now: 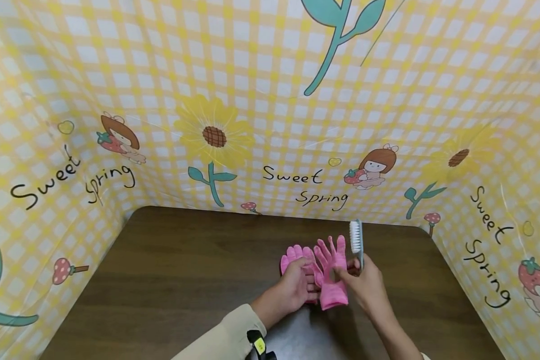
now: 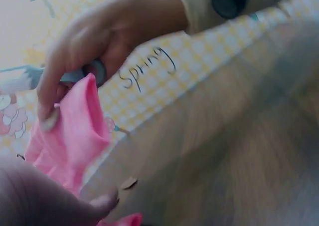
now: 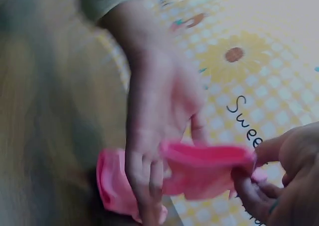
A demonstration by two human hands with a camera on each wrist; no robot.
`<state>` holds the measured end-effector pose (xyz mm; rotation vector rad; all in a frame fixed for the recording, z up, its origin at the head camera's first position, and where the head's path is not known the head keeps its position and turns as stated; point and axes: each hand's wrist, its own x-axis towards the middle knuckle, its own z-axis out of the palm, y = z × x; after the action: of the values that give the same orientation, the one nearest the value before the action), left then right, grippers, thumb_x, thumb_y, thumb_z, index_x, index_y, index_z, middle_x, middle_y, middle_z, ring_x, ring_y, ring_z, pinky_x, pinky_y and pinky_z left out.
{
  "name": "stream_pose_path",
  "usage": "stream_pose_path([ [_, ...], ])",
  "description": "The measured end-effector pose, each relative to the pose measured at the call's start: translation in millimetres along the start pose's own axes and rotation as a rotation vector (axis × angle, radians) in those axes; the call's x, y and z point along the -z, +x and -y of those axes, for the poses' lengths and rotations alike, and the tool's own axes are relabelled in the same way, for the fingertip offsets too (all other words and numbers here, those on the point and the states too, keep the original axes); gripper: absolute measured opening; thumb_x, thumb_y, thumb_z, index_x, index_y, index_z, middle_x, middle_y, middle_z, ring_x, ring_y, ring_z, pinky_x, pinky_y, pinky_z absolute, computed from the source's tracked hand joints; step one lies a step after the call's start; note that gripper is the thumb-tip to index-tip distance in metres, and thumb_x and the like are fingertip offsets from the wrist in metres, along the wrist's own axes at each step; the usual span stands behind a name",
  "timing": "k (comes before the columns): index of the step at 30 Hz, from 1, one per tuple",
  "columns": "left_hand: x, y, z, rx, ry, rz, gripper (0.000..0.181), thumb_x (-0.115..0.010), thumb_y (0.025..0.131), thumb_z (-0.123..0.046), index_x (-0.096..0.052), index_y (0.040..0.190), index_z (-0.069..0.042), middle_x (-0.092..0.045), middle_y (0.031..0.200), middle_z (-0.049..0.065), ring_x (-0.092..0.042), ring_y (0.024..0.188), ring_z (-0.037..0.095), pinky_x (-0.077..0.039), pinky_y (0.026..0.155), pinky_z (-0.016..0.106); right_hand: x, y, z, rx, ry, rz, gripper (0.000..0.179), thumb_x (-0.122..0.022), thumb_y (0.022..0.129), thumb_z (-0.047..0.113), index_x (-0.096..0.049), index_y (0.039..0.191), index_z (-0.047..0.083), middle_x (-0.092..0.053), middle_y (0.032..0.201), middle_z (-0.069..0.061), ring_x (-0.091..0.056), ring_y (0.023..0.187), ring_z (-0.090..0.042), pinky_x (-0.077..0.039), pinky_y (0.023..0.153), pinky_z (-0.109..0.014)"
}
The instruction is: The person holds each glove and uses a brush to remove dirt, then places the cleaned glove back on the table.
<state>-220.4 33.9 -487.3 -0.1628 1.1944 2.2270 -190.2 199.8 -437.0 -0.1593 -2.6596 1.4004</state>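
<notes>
My right hand [image 1: 366, 282] pinches a pink glove [image 1: 334, 272] between thumb and finger, near its cuff. The same hand holds a brush [image 1: 356, 240] with white bristles and a grey-blue handle, bristle end up; the handle's ring end [image 2: 94, 72] shows in the left wrist view. The raised glove's cuff [image 3: 209, 156] gapes in the right wrist view. My left hand [image 1: 292, 287] is palm up with relaxed fingers beside that glove. Behind it, a second pink glove [image 1: 290, 253] lies on the table, partly hidden by the hand.
The dark wooden table [image 1: 184, 280] has a patterned yellow-checked cloth [image 1: 270, 125] rising along its back and sides. A dark strap with a yellow label [image 1: 258, 344] sits on the left wrist.
</notes>
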Motion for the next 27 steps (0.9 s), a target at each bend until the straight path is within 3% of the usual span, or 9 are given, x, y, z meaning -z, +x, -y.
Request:
stream_pose_path([
  [4, 0.4, 0.1, -7.3, -0.017, -0.231, 0.082, 0.065, -0.036, 0.102, -0.028, -0.021, 0.159, -0.001, -0.024, 0.167, 0.020, -0.025, 0.153, 0.035, -0.018, 0.129, 0.054, 0, 1.7, 0, -0.067, 0.279, 0.010, 0.027, -0.076, 0.089, 0.006, -0.049, 0.084, 0.003, -0.063, 0.081, -0.003, -0.057, 0.073, -0.008, -0.054, 0.069, -0.024],
  [6, -0.9, 0.5, -11.9, -0.068, -0.310, 0.099, 0.063, -0.041, 0.101, -0.020, -0.021, 0.159, -0.004, -0.024, 0.170, 0.011, -0.025, 0.154, 0.023, -0.017, 0.130, 0.043, 0, 1.0, -1, -0.081, 0.314, -0.026, 0.033, -0.076, 0.090, 0.007, -0.043, 0.084, 0.005, -0.060, 0.079, 0.001, -0.055, 0.071, -0.005, -0.052, 0.066, -0.022],
  [8, -2.9, 0.2, -15.9, -0.103, -0.345, 0.096, 0.060, -0.047, 0.099, -0.013, -0.029, 0.155, -0.003, -0.034, 0.165, 0.007, -0.034, 0.148, 0.017, -0.022, 0.129, 0.034, -1, 0.2, -2, -0.086, 0.330, -0.063, 0.038, -0.076, 0.089, 0.005, -0.038, 0.085, 0.007, -0.058, 0.078, 0.003, -0.055, 0.069, -0.004, -0.053, 0.064, -0.021],
  [12, -5.5, -2.8, -16.5, -0.078, -0.304, 0.102, 0.049, -0.055, 0.098, -0.011, -0.044, 0.144, 0.000, -0.059, 0.141, 0.006, -0.057, 0.126, 0.016, -0.040, 0.120, 0.037, -6, -1.9, -2, -0.078, 0.344, -0.093, 0.039, -0.075, 0.090, 0.004, -0.036, 0.088, 0.007, -0.056, 0.081, 0.001, -0.057, 0.070, -0.003, -0.058, 0.065, -0.022],
  [17, -10.8, -3.5, -8.5, -0.073, -0.185, 0.152, 0.047, -0.053, 0.101, -0.012, -0.048, 0.146, 0.001, -0.070, 0.122, 0.008, -0.070, 0.107, 0.017, -0.056, 0.102, 0.036, -10, -3.7, -2, -0.041, 0.320, -0.110, 0.039, -0.076, 0.089, 0.005, -0.037, 0.089, 0.007, -0.061, 0.088, -0.006, -0.062, 0.074, -0.003, -0.060, 0.066, -0.024],
  [20, -13.8, -2.9, -4.2, -0.085, -0.151, 0.129, 0.044, -0.051, 0.102, -0.014, -0.051, 0.144, 0.001, -0.072, 0.119, 0.007, -0.070, 0.105, 0.016, -0.056, 0.099, 0.033, -11, -3.9, -2, -0.024, 0.262, -0.138, 0.039, -0.079, 0.088, 0.011, -0.040, 0.089, 0.006, -0.068, 0.093, -0.012, -0.064, 0.077, -0.002, -0.059, 0.065, -0.021],
  [24, -15.1, -3.3, -0.7, -0.072, -0.146, 0.071, 0.045, -0.051, 0.104, -0.021, -0.050, 0.142, 0.002, -0.070, 0.128, 0.009, -0.068, 0.114, 0.018, -0.049, 0.111, 0.039, -10, -4.6, -4, -0.002, 0.151, -0.185, 0.039, -0.082, 0.087, 0.015, -0.044, 0.089, 0.006, -0.072, 0.097, -0.017, -0.064, 0.078, 0.000, -0.057, 0.063, -0.019],
  [27, -15.9, -3.3, -0.1, -0.067, -0.171, 0.077, 0.053, -0.051, 0.104, -0.025, -0.041, 0.150, 0.000, -0.062, 0.142, 0.012, -0.061, 0.124, 0.019, -0.040, 0.120, 0.045, -9, -5.0, -6, 0.016, 0.054, -0.217, 0.039, -0.084, 0.085, 0.017, -0.047, 0.088, 0.007, -0.072, 0.093, -0.014, -0.063, 0.077, -0.002, -0.054, 0.062, -0.018],
])
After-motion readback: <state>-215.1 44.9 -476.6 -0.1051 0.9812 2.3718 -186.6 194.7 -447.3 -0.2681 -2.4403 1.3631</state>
